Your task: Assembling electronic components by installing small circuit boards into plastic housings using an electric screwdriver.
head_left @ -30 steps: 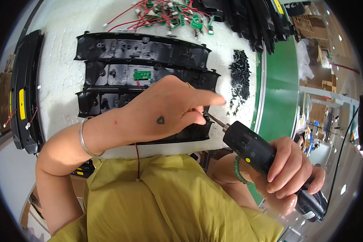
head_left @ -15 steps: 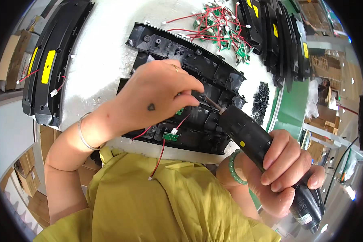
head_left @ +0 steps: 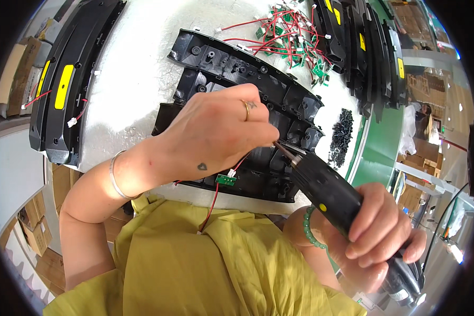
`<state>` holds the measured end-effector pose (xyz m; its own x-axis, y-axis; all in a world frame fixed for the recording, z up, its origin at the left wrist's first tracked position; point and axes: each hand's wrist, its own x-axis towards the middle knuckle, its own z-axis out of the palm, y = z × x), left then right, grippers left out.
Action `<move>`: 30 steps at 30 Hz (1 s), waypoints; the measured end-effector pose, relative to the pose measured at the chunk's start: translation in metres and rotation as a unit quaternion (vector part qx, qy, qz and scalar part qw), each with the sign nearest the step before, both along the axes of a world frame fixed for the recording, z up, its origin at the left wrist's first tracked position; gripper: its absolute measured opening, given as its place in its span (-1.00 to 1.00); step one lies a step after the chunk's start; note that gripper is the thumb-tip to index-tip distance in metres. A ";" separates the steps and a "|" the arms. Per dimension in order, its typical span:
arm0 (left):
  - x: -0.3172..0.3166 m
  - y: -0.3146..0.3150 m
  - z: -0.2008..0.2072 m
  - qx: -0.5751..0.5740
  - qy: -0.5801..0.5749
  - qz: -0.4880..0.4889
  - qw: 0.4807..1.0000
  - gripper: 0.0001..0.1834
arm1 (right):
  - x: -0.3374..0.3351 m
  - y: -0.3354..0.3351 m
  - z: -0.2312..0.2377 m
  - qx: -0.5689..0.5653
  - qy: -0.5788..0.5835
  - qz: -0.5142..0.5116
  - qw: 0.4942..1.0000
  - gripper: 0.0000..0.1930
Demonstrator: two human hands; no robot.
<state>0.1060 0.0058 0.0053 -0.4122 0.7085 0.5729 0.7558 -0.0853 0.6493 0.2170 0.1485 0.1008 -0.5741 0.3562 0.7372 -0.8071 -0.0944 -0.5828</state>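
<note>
My right hand (head_left: 382, 231) grips a black electric screwdriver (head_left: 329, 195), its bit pointing up and left. At the bit's tip, the thumb and fingers of my left hand (head_left: 216, 121) are pinched together; whatever they hold is hidden. Beneath that hand lie several long black plastic housings (head_left: 237, 66), side by side with their hollow insides up. On the nearest housing, a small green circuit board (head_left: 226, 180) shows, with red and black wires and a white connector. My left hand and wrist cover much of the middle housings.
Right of the housings lies a heap of tiny black pieces (head_left: 342, 138), perhaps screws. Wired circuit boards (head_left: 295, 39) are piled at the back. Finished-looking black covers with yellow labels stand at left (head_left: 63, 87) and far right (head_left: 361, 52). A green surface (head_left: 380, 134) borders the white table.
My left hand has moved slightly right and turned, its fingers now closed at the bit's tip. The screwdriver has shifted a little right and down.
</note>
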 end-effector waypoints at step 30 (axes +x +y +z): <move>-0.023 0.005 -0.018 -0.175 0.049 0.102 0.978 -0.84 | -0.044 0.001 -0.032 0.132 -0.142 0.060 0.979 -0.65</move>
